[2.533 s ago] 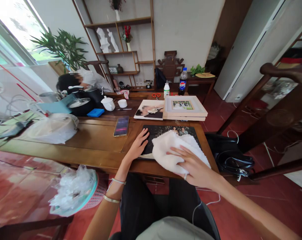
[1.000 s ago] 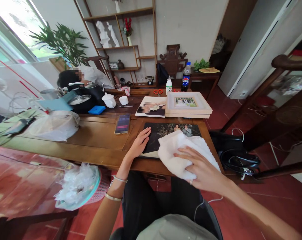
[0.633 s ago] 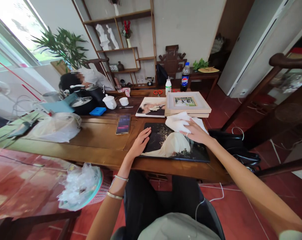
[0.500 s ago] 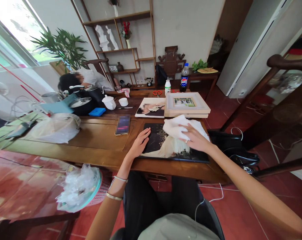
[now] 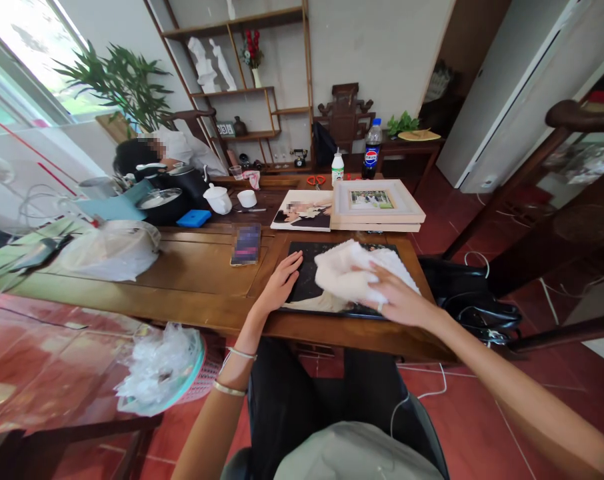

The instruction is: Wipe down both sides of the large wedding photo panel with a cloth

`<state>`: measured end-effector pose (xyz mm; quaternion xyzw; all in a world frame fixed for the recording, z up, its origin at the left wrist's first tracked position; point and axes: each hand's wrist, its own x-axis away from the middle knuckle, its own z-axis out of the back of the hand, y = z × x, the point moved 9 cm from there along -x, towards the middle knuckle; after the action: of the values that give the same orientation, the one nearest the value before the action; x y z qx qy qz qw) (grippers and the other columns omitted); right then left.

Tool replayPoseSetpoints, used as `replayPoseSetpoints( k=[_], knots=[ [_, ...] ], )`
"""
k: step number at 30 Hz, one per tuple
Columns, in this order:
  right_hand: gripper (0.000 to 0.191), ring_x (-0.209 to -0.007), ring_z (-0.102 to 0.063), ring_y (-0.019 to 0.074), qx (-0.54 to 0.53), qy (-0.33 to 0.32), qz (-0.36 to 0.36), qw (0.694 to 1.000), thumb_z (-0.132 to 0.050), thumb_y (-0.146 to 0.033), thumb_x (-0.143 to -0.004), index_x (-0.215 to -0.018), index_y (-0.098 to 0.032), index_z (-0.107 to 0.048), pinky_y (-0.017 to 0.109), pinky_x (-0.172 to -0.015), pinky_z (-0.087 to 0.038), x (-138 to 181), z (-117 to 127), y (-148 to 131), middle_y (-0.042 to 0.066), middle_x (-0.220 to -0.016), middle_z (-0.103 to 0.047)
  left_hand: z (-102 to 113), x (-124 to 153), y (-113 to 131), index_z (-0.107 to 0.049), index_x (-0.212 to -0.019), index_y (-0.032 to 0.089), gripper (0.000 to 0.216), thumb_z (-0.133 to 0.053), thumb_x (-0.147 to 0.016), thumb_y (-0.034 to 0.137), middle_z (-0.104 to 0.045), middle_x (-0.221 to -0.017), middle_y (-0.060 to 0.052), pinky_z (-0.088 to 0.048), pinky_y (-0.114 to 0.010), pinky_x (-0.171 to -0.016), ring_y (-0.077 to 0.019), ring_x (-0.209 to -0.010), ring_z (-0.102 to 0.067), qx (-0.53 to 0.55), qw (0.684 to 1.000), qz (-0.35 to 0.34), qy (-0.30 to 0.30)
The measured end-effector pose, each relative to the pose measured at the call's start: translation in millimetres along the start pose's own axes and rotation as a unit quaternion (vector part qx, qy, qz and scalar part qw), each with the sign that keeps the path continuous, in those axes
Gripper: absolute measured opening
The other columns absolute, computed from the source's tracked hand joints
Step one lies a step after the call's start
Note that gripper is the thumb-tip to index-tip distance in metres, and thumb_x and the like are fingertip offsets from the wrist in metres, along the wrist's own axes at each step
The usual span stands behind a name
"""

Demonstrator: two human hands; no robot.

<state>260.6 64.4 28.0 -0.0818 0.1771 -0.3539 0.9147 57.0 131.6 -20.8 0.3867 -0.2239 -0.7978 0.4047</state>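
Note:
A dark photo panel [image 5: 308, 269] with a pale dress in its picture lies flat at the near edge of the wooden table. My left hand [image 5: 279, 283] rests flat on the panel's left edge, fingers stretched out. Bunched under my right hand [image 5: 401, 299] is a white cloth [image 5: 346, 268], held against the panel's face. The cloth covers much of the middle and right of the picture, and motion slightly blurs the fingers.
Beyond the panel are a smaller photo board [image 5: 302, 212] and stacked pale frames [image 5: 377, 203]. Bottles [image 5: 371, 152], orange-handled scissors [image 5: 316, 180], a phone [image 5: 246, 244] and a white teapot [image 5: 218, 199] stand or lie around. A person [image 5: 182, 152] leans at the far left. A lined basket [image 5: 162, 373] sits below.
My right hand has slid the cloth nearer to me, down across the panel, so it hides more of the dress. My left hand stays on the left edge.

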Motion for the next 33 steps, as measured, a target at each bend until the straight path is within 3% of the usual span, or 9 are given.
replayPoseSetpoints(
  k=[4, 7, 10, 13, 17, 20, 25, 29, 33],
  knots=[
    [0.034, -0.129, -0.041, 0.0336, 0.055, 0.03, -0.108, 0.992, -0.044, -0.04, -0.092, -0.102, -0.017, -0.067, 0.051, -0.102, -0.038, -28, 4, 68, 0.012, -0.124, -0.06, 0, 0, 1, -0.049, -0.132, 0.023, 0.041, -0.039, -0.093, 0.027, -0.043, -0.143, -0.006, -0.023, -0.043, -0.115, -0.0186, -0.136, -0.033, 0.001, 1.0, -0.001, -0.002],
    [0.034, -0.128, -0.041, 0.0338, 0.094, 0.037, -0.112, 0.989, -0.041, -0.035, -0.093, -0.105, -0.014, -0.065, 0.054, -0.105, -0.033, -43, 2, 76, 0.015, -0.121, -0.062, 1, 0, 1, -0.049, -0.132, 0.024, 0.04, -0.039, -0.093, 0.028, -0.044, -0.143, -0.005, -0.023, -0.044, -0.115, -0.019, -0.136, -0.034, 0.003, 1.0, -0.001, -0.001],
    [0.032, -0.133, -0.032, 0.0354, 0.122, 0.035, -0.091, 0.988, -0.045, -0.022, -0.088, -0.113, -0.012, -0.062, 0.061, -0.106, -0.025, -42, -4, 53, 0.018, -0.128, -0.056, 1, 0, 1, -0.049, -0.132, 0.024, 0.04, -0.039, -0.093, 0.028, -0.044, -0.143, -0.006, -0.023, -0.043, -0.115, -0.0192, -0.136, -0.034, 0.005, 1.0, -0.003, 0.001],
    [0.041, -0.135, -0.026, 0.0372, 0.109, 0.006, -0.06, 0.992, -0.052, -0.012, -0.075, -0.115, -0.012, -0.061, 0.063, -0.106, -0.021, -24, -18, 8, 0.017, -0.139, -0.045, 0, 0, 1, -0.049, -0.132, 0.023, 0.041, -0.039, -0.093, 0.028, -0.043, -0.143, -0.006, -0.023, -0.044, -0.115, -0.0195, -0.136, -0.034, 0.005, 1.0, -0.005, 0.002],
    [0.033, -0.139, -0.014, 0.0379, 0.057, -0.033, 0.004, 0.998, -0.058, -0.017, -0.069, -0.099, -0.013, -0.068, 0.059, -0.11, -0.012, 6, -34, -58, 0.016, -0.147, -0.034, 1, 1, 1, -0.05, -0.132, 0.025, 0.04, -0.039, -0.094, 0.028, -0.044, -0.143, -0.005, -0.024, -0.045, -0.115, -0.0197, -0.135, -0.034, 0.01, 1.0, -0.018, 0.009],
    [0.03, -0.139, -0.016, 0.0366, 0.032, -0.037, 0.023, 0.999, -0.059, -0.018, -0.068, -0.097, -0.014, -0.069, 0.057, -0.111, -0.012, 11, -37, -73, 0.015, -0.146, -0.035, 1, 1, 1, -0.049, -0.132, 0.026, 0.04, -0.039, -0.094, 0.028, -0.044, -0.143, -0.005, -0.024, -0.045, -0.114, -0.0202, -0.135, -0.035, 0.015, 0.999, -0.027, 0.01],
    [0.036, -0.13, -0.036, 0.0308, 0.058, 0.026, -0.027, 0.998, -0.052, -0.017, -0.079, -0.113, -0.015, -0.062, 0.051, -0.108, -0.026, -22, -17, -17, 0.013, -0.13, -0.054, 0, 1, 0, -0.048, -0.133, 0.023, 0.041, -0.038, -0.094, 0.028, -0.043, -0.143, -0.007, -0.024, -0.045, -0.114, -0.0204, -0.135, -0.034, 0.01, 1.0, -0.021, 0.003],
    [0.035, -0.124, -0.039, 0.0364, 0.14, 0.037, -0.133, 0.98, -0.045, -0.028, -0.09, -0.118, -0.014, -0.059, 0.057, -0.101, -0.029, -52, -7, 34, 0.018, -0.124, -0.057, 0, 1, -1, -0.048, -0.133, 0.024, 0.04, -0.039, -0.094, 0.028, -0.043, -0.143, -0.007, -0.023, -0.045, -0.114, -0.0197, -0.135, -0.034, 0.015, 1.0, -0.015, 0.005],
    [0.036, -0.125, -0.034, 0.0425, 0.197, 0.015, -0.184, 0.963, -0.046, -0.031, -0.09, -0.117, -0.014, -0.061, 0.065, -0.099, -0.023, -66, -18, 22, 0.022, -0.131, -0.049, 0, 0, -3, -0.049, -0.132, 0.025, 0.04, -0.04, -0.094, 0.031, -0.043, -0.143, -0.005, -0.023, -0.044, -0.115, -0.0198, -0.135, -0.034, 0.03, 1.0, -0.006, 0.006]
  ],
)
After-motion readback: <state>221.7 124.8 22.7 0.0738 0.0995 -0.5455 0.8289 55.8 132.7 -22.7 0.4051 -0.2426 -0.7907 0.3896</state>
